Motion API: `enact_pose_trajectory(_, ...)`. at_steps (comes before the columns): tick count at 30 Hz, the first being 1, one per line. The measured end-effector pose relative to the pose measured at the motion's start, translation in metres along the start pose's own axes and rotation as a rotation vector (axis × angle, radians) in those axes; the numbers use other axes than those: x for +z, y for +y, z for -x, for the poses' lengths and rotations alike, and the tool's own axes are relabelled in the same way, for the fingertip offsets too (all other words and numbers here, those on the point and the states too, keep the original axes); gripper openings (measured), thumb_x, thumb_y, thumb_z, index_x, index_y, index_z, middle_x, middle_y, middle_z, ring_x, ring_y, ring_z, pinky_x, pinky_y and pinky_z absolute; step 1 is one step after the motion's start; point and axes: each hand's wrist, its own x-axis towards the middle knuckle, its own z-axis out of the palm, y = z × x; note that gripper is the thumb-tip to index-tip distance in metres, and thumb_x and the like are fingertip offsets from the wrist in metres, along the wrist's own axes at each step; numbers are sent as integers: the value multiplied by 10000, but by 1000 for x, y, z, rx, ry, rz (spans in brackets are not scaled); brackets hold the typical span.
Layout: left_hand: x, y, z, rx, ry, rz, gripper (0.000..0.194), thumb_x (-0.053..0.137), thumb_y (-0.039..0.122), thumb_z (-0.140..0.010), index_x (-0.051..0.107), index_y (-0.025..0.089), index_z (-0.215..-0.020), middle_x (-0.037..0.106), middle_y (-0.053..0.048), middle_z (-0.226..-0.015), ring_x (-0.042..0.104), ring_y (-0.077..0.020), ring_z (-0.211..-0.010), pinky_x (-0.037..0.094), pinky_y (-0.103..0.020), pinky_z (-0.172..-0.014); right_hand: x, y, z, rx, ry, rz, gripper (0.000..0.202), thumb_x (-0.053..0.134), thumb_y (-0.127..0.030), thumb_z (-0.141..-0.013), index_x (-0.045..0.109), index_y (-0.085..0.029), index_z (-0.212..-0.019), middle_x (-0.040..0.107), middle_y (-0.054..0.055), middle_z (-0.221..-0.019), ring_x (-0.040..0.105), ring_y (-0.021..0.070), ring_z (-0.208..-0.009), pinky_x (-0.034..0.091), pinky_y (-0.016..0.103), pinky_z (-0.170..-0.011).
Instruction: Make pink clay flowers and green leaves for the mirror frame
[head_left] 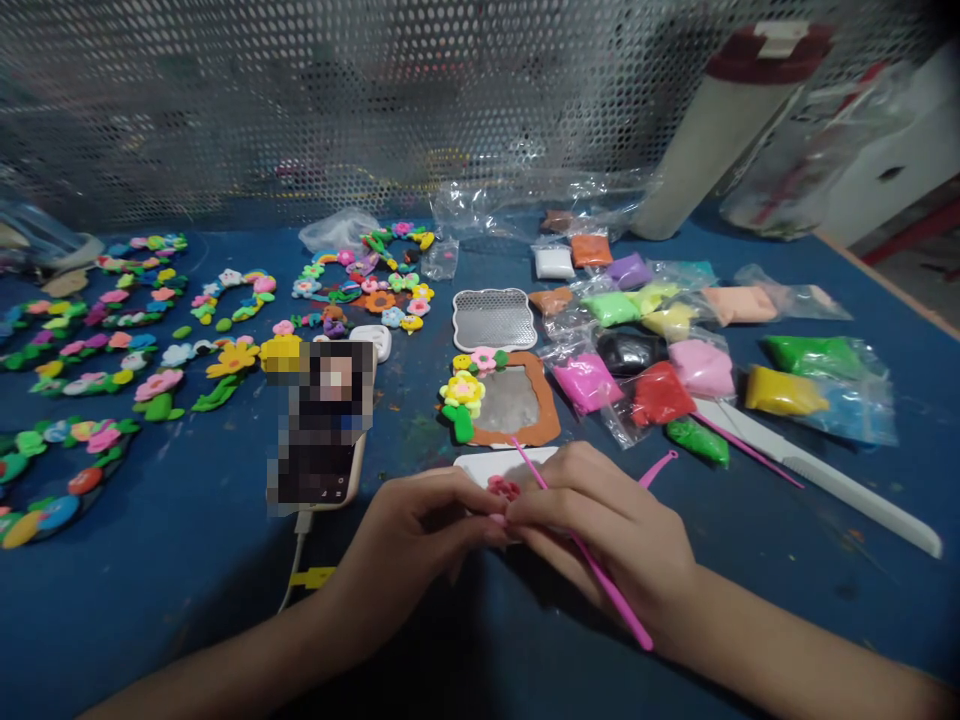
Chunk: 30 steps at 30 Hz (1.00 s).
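My left hand (pixel 420 535) is closed in a pinch, its fingertips on a small pink-red clay piece (pixel 502 488). Meeting it from the other side, my right hand (pixel 607 520) also has its fingertips closed at the clay. A thin pink modelling tool (pixel 613 592) rests in the right hand, slanting between the fingers. Part of the clay is hidden by the fingers. Just beyond lies a mirror (pixel 510 405) with a brown clay border and clay flowers on its left side. A white piece (pixel 469 462) shows partly behind the hands.
A phone (pixel 330 430) on a cable lies left of the hands. Clay-decorated frames (pixel 90 470) spread across the left. Bagged clay (pixel 585 382), a white knife-like tool (pixel 847 485) and a second pink tool (pixel 750 445) lie right. A bottle (pixel 720 130) stands behind.
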Motion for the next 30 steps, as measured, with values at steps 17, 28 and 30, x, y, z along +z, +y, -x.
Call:
enact_pose_trajectory(17,-5,1,2,66,27,-59,167,488,283,-881,645,231,-865,502,42,-669,421,-51,-492,326,-188,-473,-7,-2,-5,395,0,-372,38,607,-175,-807,599,-194,-776,599,-16,-724,561,97,-655,448,208,-597)
enact_pose_trajectory(28,-5,-4,0,185,85,-297,107,669,283,-756,650,235,-849,533,24,-769,480,-97,-642,373,-201,-550,-2,-1,-4,448,-64,-458,78,604,-179,-813,620,-215,-880,616,-11,-810,577,103,-745,447,228,-673)
enact_pose_trajectory(30,-6,-5,0,253,140,-375,130,691,260,-737,648,241,-858,534,33,-757,463,-81,-592,363,-188,-514,-2,-2,-4,448,-74,-462,118,600,-176,-817,623,-232,-919,621,-17,-835,578,96,-758,449,219,-688)
